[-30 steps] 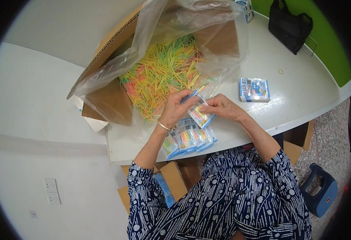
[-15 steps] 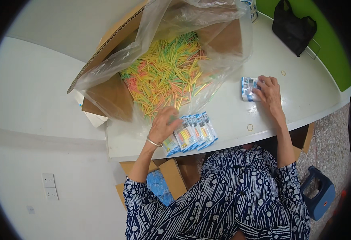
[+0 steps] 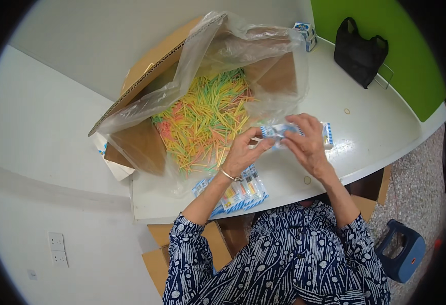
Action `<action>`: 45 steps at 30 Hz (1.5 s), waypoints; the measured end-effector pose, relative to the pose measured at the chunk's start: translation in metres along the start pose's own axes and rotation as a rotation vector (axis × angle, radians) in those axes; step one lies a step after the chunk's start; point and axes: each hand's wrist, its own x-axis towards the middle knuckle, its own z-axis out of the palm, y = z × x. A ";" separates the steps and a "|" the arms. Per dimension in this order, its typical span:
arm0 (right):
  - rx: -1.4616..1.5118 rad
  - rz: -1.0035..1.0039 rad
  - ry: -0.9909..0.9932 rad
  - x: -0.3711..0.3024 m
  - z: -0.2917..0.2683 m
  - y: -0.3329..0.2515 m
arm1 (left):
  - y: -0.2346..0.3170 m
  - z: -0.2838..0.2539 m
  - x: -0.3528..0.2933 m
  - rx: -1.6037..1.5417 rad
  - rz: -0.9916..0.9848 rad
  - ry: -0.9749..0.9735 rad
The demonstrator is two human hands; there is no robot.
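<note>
Over the table, a small blue-and-white plastic packet (image 3: 269, 132) is held up between both hands. My left hand (image 3: 241, 153) pinches its left end between thumb and fingers. My right hand (image 3: 308, 144) is closed on the other end, its fingers covering part of the packet. Just right of that hand, a stack of similar blue-striped packets (image 3: 327, 135) lies on the table, partly hidden. Several clear-fronted packets (image 3: 243, 192) with coloured sticks inside lie overlapped near the front edge, partly under my left forearm.
A large cardboard box (image 3: 134, 76), lined with a clear plastic bag (image 3: 276, 48), holds a heap of yellow, green and pink sticks (image 3: 205, 119). Rubber bands (image 3: 307, 180) lie on the white table (image 3: 380, 134). A black bag (image 3: 359, 53) sits at the back right. Open cartons (image 3: 156, 264) stand below.
Both hands have come together: my left hand left the overlapped packets and moved right, and my right hand moved left from the stack. A packet is now held between them. The view has shifted slightly.
</note>
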 end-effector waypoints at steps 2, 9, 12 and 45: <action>0.053 -0.019 -0.039 -0.002 0.008 0.002 | 0.003 0.002 0.004 -0.081 -0.028 -0.029; 0.138 0.065 -0.051 0.005 0.018 -0.001 | 0.001 -0.012 -0.013 0.135 -0.017 0.036; 0.296 0.077 -0.273 0.000 0.021 0.004 | 0.006 -0.013 -0.019 0.390 0.164 0.075; 0.595 0.444 -0.415 -0.013 0.040 0.003 | -0.051 -0.116 0.031 1.674 0.336 -0.273</action>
